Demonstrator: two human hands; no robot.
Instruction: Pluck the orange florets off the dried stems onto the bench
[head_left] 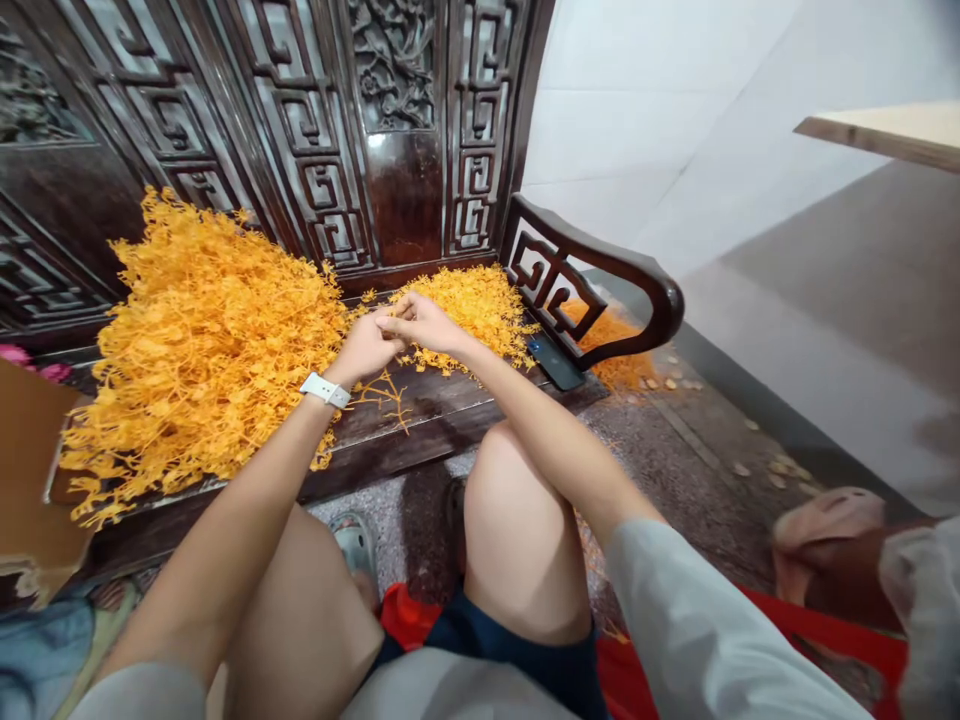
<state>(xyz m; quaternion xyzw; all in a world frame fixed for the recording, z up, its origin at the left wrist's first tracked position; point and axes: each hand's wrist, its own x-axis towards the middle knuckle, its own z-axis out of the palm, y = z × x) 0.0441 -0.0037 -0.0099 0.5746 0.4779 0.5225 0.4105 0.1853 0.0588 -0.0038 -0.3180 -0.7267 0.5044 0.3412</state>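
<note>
My left hand [369,345], with a white watch [325,390] on its wrist, meets my right hand [422,322] over the dark wooden bench [442,400]. The fingers of both are closed together, and what they pinch is too small to make out. Left of them rises a big heap of orange-yellow plastic sprigs [217,350]. Just behind and right of my hands lies a lower pile of small yellow-orange pieces [480,305]. A bare branched orange stem [391,398] rests on the bench below my hands.
A dark phone [556,364] lies by the curved armrest [630,262]. Orange stems [611,345] are heaped on the floor beyond it. A cardboard box [37,470] stands at the left. Another person's foot [829,530] shows at the right.
</note>
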